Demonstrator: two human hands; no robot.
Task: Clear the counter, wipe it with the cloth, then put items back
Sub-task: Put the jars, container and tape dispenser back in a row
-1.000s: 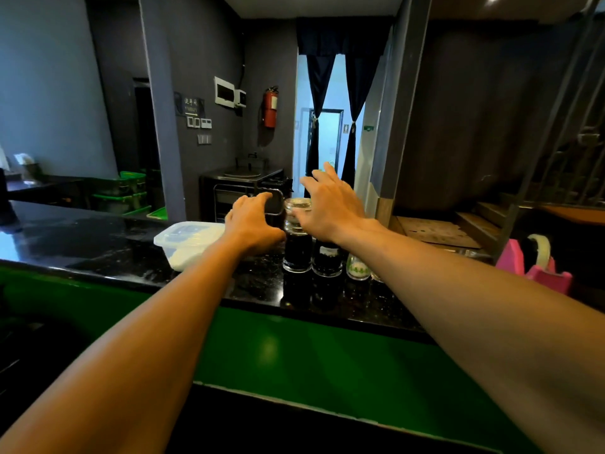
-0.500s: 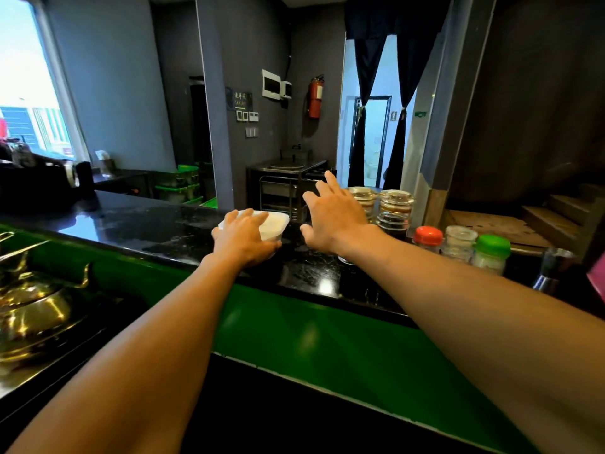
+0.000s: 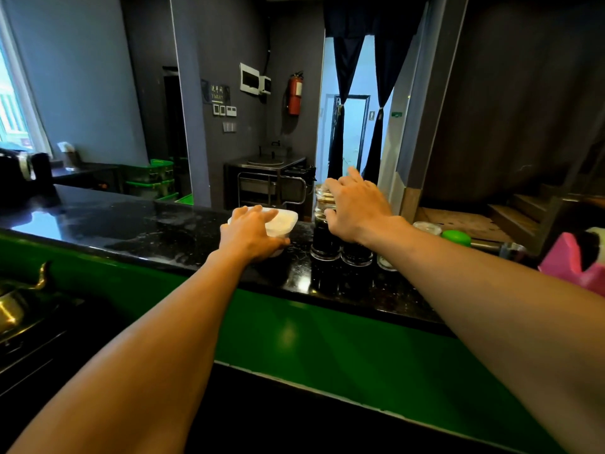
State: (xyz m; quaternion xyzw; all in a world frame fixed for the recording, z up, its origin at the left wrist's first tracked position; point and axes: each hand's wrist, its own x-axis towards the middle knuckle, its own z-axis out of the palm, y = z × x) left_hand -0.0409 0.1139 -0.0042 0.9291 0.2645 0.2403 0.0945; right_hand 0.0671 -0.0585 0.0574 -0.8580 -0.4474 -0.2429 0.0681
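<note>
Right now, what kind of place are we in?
Probably a small cafe or eatery, though that is a guess. Lidded jars stand grouped on the black counter, and a toilet sign and a fire extinguisher hang on the wall behind.

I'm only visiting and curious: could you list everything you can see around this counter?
counter: one, glossy black top with a green front, across the middle
container: one, white plastic, on the counter
glass jars: several, two with dark contents, just right of the container; the full count is hidden by the hand
green-lidded jar: one, behind the right forearm
pink object: one, far right edge
kettle: one, brass-coloured, lower left, below the counter
fire extinguisher: one, red, on the back wall
crates: stacked, green, back left
left hand: holds the container
right hand: fingers spread over the jar tops
</note>
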